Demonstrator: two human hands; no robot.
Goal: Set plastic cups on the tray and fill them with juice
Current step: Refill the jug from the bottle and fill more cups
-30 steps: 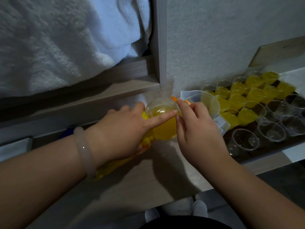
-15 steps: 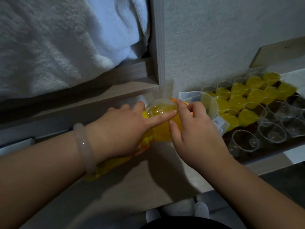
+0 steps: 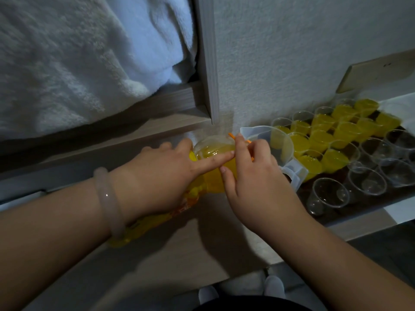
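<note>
A juice bottle [image 3: 213, 176] full of yellow juice lies tilted on the wooden counter, its neck toward a clear plastic pitcher [image 3: 280, 142]. My left hand [image 3: 166, 176] grips the bottle's body, index finger stretched along its shoulder. My right hand [image 3: 251, 173] pinches the orange cap [image 3: 232, 136] at the neck. To the right a dark tray [image 3: 314, 189] holds several clear plastic cups: those at the back hold yellow juice [image 3: 341, 131], those at the front stand empty [image 3: 327, 194].
A wooden counter [image 3: 179, 243] runs under the hands, its front edge near my feet [image 3: 272, 286]. A white wall [image 3: 292, 52] stands just behind the pitcher. White towels [image 3: 78, 59] fill a shelf at upper left. A wooden board [image 3: 381, 70] leans at upper right.
My right hand has shifted slightly on the bottle's cap, thumb lower on the neck. The bottle and my left hand have stayed nearly in place.
</note>
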